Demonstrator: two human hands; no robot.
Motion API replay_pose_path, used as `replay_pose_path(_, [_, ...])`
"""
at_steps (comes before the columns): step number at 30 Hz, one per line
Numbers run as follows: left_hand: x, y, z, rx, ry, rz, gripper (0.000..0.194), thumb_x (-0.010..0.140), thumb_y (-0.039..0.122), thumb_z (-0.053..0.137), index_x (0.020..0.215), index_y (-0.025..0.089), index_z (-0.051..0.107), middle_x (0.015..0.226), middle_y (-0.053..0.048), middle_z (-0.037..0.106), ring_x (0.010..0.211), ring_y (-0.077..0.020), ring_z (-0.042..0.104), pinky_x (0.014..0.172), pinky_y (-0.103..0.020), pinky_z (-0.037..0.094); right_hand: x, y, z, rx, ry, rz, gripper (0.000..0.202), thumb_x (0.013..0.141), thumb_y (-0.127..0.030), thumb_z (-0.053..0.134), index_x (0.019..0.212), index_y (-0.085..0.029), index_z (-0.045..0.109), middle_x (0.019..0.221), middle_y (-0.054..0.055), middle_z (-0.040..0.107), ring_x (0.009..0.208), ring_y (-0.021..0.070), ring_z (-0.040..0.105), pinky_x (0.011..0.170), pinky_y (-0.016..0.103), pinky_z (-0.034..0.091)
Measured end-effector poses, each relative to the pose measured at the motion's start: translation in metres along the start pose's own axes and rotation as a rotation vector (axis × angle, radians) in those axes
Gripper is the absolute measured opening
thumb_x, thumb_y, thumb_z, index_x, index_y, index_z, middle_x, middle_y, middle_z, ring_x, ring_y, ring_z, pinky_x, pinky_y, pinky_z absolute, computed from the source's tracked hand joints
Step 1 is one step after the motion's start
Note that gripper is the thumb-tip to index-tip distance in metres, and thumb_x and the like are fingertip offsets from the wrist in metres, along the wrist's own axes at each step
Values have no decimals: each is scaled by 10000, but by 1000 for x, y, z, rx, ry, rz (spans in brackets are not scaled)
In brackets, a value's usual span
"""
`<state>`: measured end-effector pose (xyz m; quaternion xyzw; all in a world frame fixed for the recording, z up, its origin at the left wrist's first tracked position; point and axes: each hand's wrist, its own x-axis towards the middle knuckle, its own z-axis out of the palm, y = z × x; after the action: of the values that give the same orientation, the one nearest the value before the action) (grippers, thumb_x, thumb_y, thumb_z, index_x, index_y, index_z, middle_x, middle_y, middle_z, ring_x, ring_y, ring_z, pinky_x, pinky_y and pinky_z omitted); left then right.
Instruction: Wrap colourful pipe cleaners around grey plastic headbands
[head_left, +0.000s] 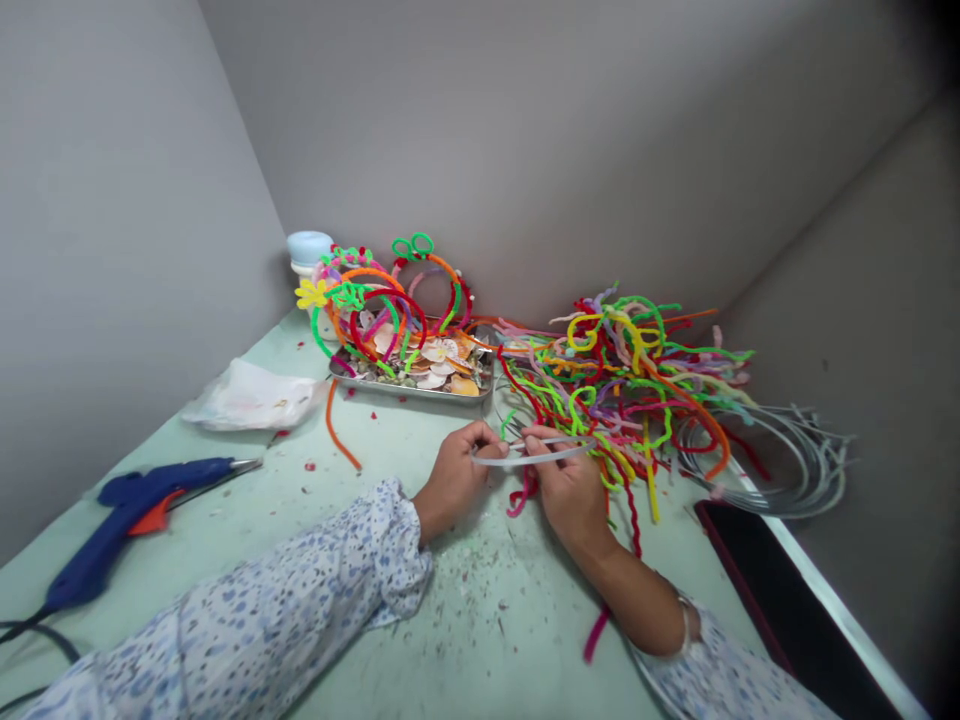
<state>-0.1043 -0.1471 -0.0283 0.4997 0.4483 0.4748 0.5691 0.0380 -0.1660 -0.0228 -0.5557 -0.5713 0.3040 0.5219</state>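
Note:
Between my hands is a thin, curved, whitish plastic band point(529, 460), looking like a plain headband. My left hand point(457, 478) pinches its left part between thumb and fingers. On the right side, my right hand point(571, 495) is closed on the same band, with fingertips near its middle. Part of the band is hidden behind the fingers. Just beyond my right hand lies a tangled heap of colourful pipe cleaners point(622, 370). A crimson pipe cleaner point(598, 632) pokes out below my right forearm.
Behind, a metal tray point(420, 393) holds shells, with pipe-cleaner headbands point(379, 295) on it. A blue glue gun point(142, 510) and a plastic bag point(255, 395) lie left. Clear-grey hoops point(795, 480) and a dark phone point(787, 600) are right. Walls stand behind.

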Motion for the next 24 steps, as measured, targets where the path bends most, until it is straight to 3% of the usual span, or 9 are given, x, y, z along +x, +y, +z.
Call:
replay_pose_path(6, [-2, 2, 1, 56, -2, 42, 185, 754, 321, 620, 666, 172, 553, 512, 38, 484, 467, -88, 399, 472, -226, 298, 1, -1, 1, 38, 16, 7, 262, 842, -382, 540, 910, -167, 675, 651, 0, 625, 561, 142, 546, 522, 250, 427])
replay_pose_path(11, [-2, 1, 2, 96, -8, 77, 224, 793, 372, 594, 698, 170, 568, 529, 26, 507, 481, -94, 413, 483, -232, 313, 2, 2, 2, 65, 34, 55, 275, 843, -403, 551, 938, -170, 662, 652, -4, 621, 517, 134, 536, 462, 244, 414])
replay_pose_path(19, [-1, -1, 2, 26, -4, 34, 223, 774, 322, 579, 623, 169, 524, 485, 44, 460, 455, -81, 378, 473, -222, 290, -1, 0, 1, 20, -14, -12, 265, 854, -385, 537, 938, -171, 669, 697, 23, 648, 607, 158, 576, 513, 251, 427])
replay_pose_path(24, [-2, 1, 3, 36, 8, 43, 216, 787, 324, 571, 646, 172, 512, 498, 51, 453, 460, -80, 374, 479, -219, 295, 0, 0, 1, 17, -5, -17, 286, 847, -394, 535, 935, -160, 673, 662, 11, 628, 566, 144, 543, 505, 244, 419])
